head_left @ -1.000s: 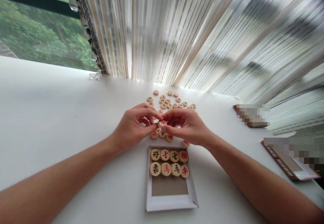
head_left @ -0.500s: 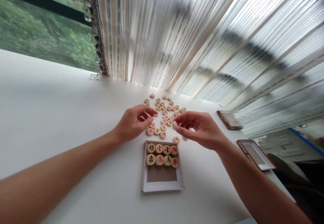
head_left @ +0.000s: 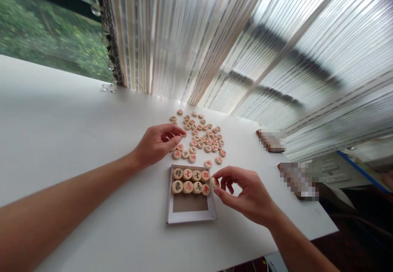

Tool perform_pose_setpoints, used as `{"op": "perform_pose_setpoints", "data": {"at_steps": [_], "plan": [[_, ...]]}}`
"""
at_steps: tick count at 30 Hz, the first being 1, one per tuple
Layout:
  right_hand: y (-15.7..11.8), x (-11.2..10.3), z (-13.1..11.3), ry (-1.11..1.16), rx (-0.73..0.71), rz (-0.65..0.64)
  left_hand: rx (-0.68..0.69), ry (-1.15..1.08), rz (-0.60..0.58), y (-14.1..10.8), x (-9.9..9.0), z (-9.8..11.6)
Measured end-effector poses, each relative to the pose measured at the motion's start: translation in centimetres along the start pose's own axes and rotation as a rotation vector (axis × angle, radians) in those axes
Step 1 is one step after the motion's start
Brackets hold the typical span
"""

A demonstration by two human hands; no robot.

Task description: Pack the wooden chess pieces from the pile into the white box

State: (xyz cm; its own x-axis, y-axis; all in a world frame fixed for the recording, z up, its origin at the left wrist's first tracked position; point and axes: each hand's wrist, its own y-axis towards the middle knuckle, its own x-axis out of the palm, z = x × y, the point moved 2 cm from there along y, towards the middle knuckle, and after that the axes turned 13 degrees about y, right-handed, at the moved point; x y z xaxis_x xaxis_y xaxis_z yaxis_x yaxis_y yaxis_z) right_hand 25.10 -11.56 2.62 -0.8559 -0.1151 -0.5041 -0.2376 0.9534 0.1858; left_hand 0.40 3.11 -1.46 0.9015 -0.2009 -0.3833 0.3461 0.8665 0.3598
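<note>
My right hand [head_left: 242, 192] pinches a wooden Chinese chess piece [head_left: 215, 182] with a red character, held tilted on edge beside the right wall of a shallow white box [head_left: 190, 217]. Inside the box, two rows of round pieces [head_left: 187, 187] lie face up, with black and red characters. My left hand [head_left: 159, 143] hovers left of the loose pieces [head_left: 208, 142], thumb and fingers apart. One disc [head_left: 184, 134] shows at its index fingertip; whether they touch is unclear. The left hand partly covers a few pieces.
Scattered pieces spread over the white table [head_left: 92, 141] beyond the box. Two brown-edged, partly blurred objects [head_left: 270, 145] lie at the right side. A string curtain [head_left: 184, 38] hangs behind the table, and small glass beads [head_left: 109, 87] rest near the window.
My right hand has brought the piece from the scattered pile toward me, to the box's right edge. The left hand has stayed about where it was. The view has shifted slightly.
</note>
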Motion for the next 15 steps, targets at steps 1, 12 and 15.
{"op": "perform_pose_setpoints", "data": {"at_steps": [1, 12, 15], "plan": [[-0.1, 0.1, -0.1, -0.012, -0.016, -0.005, 0.007, 0.0, -0.002, 0.0, 0.0, 0.0], [-0.4, 1.2, -0.2, -0.17, -0.066, -0.046, 0.037, 0.005, 0.004, 0.0, 0.1, -0.2], [-0.2, 1.3, -0.1, -0.169, -0.06, -0.053, 0.029, -0.011, 0.001, 0.0, 0.2, -0.3]]}}
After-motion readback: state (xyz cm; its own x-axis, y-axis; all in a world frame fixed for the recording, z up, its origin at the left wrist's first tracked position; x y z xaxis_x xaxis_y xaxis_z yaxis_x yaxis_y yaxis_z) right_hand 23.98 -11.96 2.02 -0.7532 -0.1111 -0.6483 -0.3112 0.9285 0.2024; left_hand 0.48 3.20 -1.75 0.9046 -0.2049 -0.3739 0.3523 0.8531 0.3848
